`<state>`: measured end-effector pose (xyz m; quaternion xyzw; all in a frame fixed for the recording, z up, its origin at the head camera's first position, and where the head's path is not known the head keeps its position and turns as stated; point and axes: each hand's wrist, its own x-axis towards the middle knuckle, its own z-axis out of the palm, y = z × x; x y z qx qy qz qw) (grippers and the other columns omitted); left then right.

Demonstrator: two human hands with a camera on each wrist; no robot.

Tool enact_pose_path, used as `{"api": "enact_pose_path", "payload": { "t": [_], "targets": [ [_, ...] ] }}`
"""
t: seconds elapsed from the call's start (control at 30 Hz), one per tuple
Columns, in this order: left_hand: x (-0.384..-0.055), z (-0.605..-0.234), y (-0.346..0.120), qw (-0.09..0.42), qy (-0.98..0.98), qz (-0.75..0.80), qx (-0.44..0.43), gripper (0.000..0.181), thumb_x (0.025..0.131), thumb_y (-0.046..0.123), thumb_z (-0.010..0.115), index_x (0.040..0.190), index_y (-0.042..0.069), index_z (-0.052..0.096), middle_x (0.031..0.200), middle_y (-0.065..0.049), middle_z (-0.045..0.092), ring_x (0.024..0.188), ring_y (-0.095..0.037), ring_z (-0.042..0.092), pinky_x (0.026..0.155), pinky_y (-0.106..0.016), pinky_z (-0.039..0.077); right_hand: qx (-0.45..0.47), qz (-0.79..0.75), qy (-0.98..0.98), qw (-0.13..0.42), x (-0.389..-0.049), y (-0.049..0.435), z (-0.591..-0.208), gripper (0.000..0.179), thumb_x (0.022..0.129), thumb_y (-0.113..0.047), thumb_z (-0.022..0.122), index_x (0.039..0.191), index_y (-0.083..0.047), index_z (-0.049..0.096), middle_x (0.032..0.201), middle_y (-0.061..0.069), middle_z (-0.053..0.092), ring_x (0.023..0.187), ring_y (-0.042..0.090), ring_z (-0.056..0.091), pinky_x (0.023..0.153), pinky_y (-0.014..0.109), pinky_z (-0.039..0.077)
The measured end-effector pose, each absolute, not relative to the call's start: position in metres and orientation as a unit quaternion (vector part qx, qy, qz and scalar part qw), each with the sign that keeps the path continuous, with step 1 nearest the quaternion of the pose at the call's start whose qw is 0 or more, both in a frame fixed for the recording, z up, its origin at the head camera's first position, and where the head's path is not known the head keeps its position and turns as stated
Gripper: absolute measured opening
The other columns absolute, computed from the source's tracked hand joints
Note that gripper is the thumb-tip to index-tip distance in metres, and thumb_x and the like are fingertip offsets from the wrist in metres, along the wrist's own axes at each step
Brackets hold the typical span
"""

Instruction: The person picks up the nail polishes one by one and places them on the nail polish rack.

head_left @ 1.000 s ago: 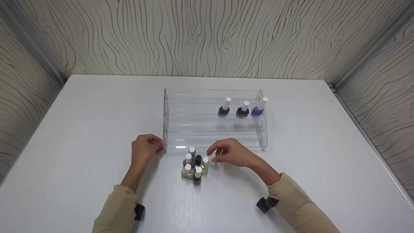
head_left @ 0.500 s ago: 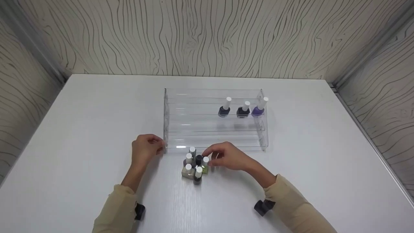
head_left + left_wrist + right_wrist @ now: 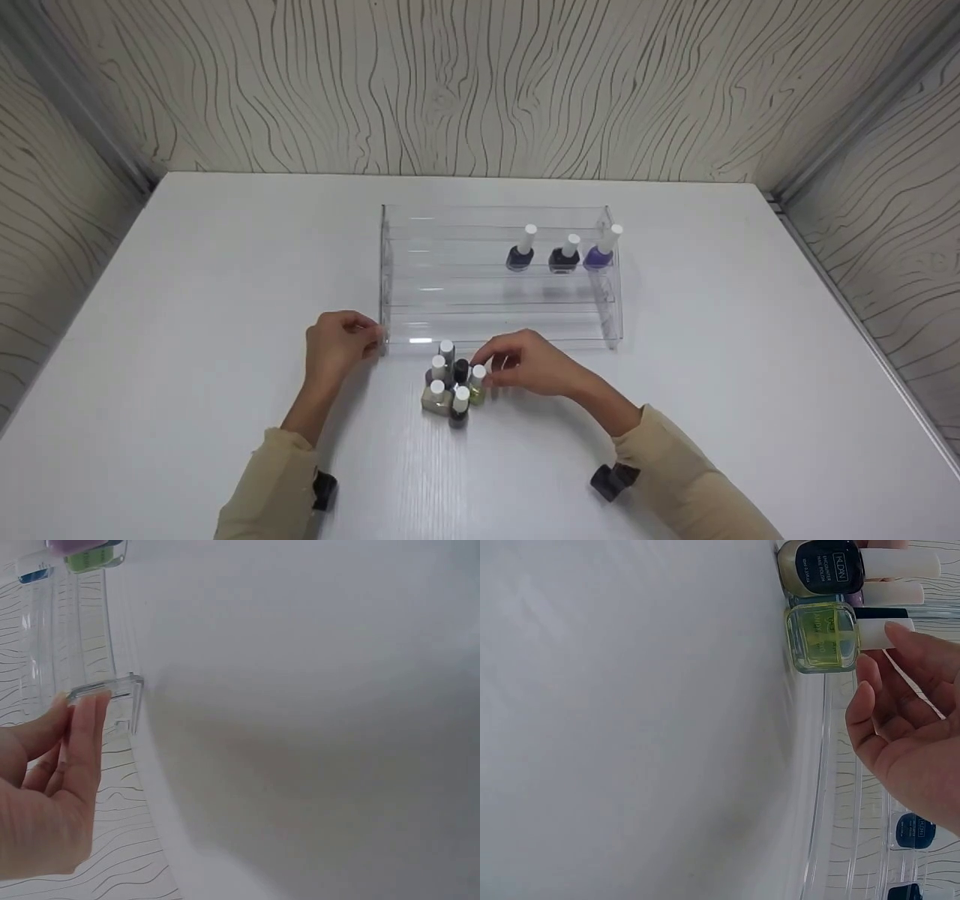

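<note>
In the head view, my left hand (image 3: 335, 346) pinches the front left end of a clear acrylic rack (image 3: 450, 304); the left wrist view shows thumb and fingers on either side of its end panel (image 3: 112, 686). My right hand (image 3: 534, 364) holds a yellow-green nail polish bottle (image 3: 821, 637) by its white cap, thumb on one side and fingers curled toward the other. That bottle stands at the right of a tight cluster in front of the rack. Beside it are a dark bottle (image 3: 458, 416), a beige bottle (image 3: 436, 399) and a black-capped one (image 3: 460, 370).
A purple nail polish bottle (image 3: 598, 258) and two dark ones, a left one (image 3: 519, 259) and a middle one (image 3: 562, 260), stand on a rack tier at the right. The white table (image 3: 187, 300) ends at a wood-patterned wall (image 3: 450, 90).
My right hand has moved left to the yellow-green bottle and taken its cap. The bottle has since shifted very slightly right. The left hand stays on the rack.
</note>
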<state>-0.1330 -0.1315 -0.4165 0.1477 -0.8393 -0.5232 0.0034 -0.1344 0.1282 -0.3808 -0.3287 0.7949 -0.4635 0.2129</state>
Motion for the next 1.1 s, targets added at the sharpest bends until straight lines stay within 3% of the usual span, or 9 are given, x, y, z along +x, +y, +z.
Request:
{"api": "enact_pose_path", "payload": {
  "t": [0.23, 0.47, 0.7, 0.93, 1.1],
  "targets": [
    [-0.134, -0.420, -0.132, 0.005, -0.838, -0.524, 0.155, 0.006, 0.081, 0.002, 0.065, 0.081, -0.004, 0.066, 0.071, -0.011, 0.064, 0.062, -0.018, 0.062, 0.054, -0.022, 0.053, -0.334, -0.464, 0.794, 0.208, -0.134, 0.128, -0.381, 0.019, 0.076, 0.007, 0.066, 0.095, 0.009, 0.065, 0.087, 0.020, 0.063, 0.071, 0.018, 0.053, 0.061, 0.023, 0.047],
    [-0.158, -0.479, -0.145, 0.028, -0.854, -0.499, 0.145, 0.005, 0.081, 0.010, 0.069, 0.079, 0.005, 0.067, 0.069, -0.005, 0.063, 0.059, -0.014, 0.063, 0.049, -0.022, 0.052, -0.328, -0.458, 0.800, 0.209, -0.133, 0.129, -0.380, 0.019, 0.076, 0.007, 0.066, 0.095, 0.008, 0.065, 0.083, 0.019, 0.062, 0.069, 0.017, 0.052, 0.060, 0.024, 0.045],
    [-0.135, -0.419, -0.133, 0.006, -0.836, -0.529, 0.144, 0.004, 0.080, -0.002, 0.064, 0.079, -0.006, 0.066, 0.069, -0.011, 0.063, 0.059, -0.017, 0.063, 0.054, -0.021, 0.053, -0.336, -0.462, 0.794, 0.207, -0.142, 0.133, -0.404, 0.019, 0.076, 0.003, 0.068, 0.095, 0.006, 0.066, 0.088, 0.017, 0.064, 0.072, 0.017, 0.054, 0.064, 0.029, 0.049],
    [-0.134, -0.418, -0.132, 0.006, -0.838, -0.526, 0.145, 0.004, 0.080, -0.002, 0.065, 0.080, -0.005, 0.067, 0.070, -0.011, 0.064, 0.060, -0.016, 0.063, 0.055, -0.021, 0.053, -0.330, -0.468, 0.793, 0.207, -0.146, 0.136, -0.416, 0.020, 0.076, -0.005, 0.072, 0.095, 0.000, 0.068, 0.088, 0.010, 0.065, 0.072, 0.013, 0.054, 0.064, 0.026, 0.049],
    [-0.136, -0.422, -0.132, 0.013, -0.843, -0.517, 0.148, 0.004, 0.079, -0.001, 0.066, 0.079, -0.004, 0.067, 0.069, -0.011, 0.064, 0.060, -0.016, 0.063, 0.055, -0.027, 0.054, -0.331, -0.471, 0.791, 0.207, -0.142, 0.134, -0.409, 0.019, 0.076, 0.001, 0.070, 0.094, 0.005, 0.066, 0.089, 0.017, 0.064, 0.071, 0.014, 0.053, 0.064, 0.027, 0.049]
  ]
}}
